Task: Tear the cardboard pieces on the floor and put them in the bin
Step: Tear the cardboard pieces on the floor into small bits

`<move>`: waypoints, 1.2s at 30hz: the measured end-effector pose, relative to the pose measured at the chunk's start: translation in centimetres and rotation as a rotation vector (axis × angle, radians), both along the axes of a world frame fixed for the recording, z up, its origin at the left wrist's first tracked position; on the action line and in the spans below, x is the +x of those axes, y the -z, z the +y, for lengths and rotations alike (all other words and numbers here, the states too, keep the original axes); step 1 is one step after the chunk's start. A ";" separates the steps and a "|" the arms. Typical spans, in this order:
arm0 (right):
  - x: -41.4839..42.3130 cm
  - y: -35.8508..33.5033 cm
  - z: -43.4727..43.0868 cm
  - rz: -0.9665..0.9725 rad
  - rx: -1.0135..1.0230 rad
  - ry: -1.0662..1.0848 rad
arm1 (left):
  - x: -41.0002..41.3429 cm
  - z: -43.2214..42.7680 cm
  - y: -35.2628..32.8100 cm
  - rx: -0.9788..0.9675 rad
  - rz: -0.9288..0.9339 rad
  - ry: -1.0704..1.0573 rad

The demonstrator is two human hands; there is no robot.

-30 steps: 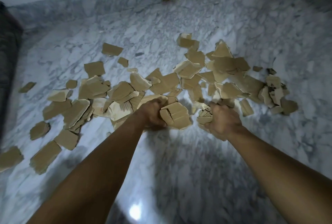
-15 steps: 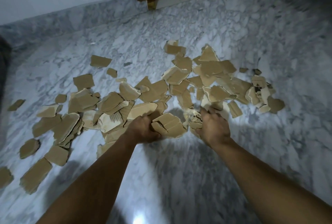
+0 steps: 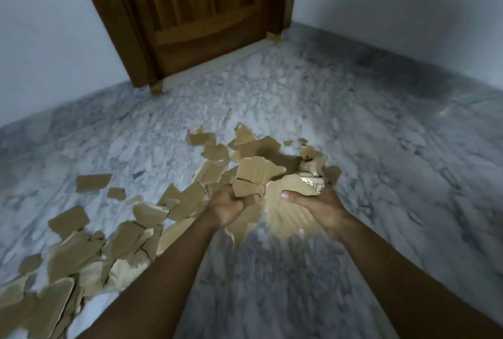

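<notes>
Both hands are lifted above the marble floor, each full of torn brown cardboard pieces. My left hand (image 3: 228, 206) is clenched around a stack of flat pieces (image 3: 254, 175). My right hand (image 3: 317, 204) cups another bunch (image 3: 298, 183) from below, thumb pressed on top. Some pieces hang or drop below the hands (image 3: 283, 219), blurred. Several more cardboard pieces (image 3: 114, 240) lie scattered over the floor to the left and behind the hands. No bin is in view.
A closed wooden door (image 3: 201, 12) stands straight ahead in a pale wall. A second wall (image 3: 408, 6) meets it at the right, forming a corner. Grey-white marble floor (image 3: 381, 175) stretches bare to the right.
Both hands rose from the floor with their cardboard bunches and came closer together. The view tilted up, bringing the door and the walls into sight. The floor pile now sits lower left.
</notes>
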State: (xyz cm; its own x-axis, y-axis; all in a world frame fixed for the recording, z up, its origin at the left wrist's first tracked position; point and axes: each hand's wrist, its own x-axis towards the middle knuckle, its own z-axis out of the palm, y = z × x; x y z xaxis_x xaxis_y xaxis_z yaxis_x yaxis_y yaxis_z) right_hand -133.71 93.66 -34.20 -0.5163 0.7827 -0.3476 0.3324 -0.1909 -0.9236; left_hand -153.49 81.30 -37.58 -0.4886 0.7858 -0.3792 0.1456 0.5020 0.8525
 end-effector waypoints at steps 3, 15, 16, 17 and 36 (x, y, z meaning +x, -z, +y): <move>2.3 -4.1 0.0 0.140 -0.042 0.153 | 3.4 4.8 -5.3 0.088 -0.027 0.126; 22.9 -20.5 8.3 0.231 0.031 0.465 | 25.4 17.2 -24.9 0.351 0.057 0.548; 25.3 -21.5 9.4 0.221 0.046 0.478 | 27.5 18.6 -25.7 0.373 0.052 0.578; 28.4 -22.6 10.6 0.242 0.065 0.507 | 30.5 20.1 -26.8 0.386 0.046 0.610; 77.3 -18.6 13.2 -0.351 0.312 0.978 | 77.7 34.3 -22.2 0.372 0.199 1.131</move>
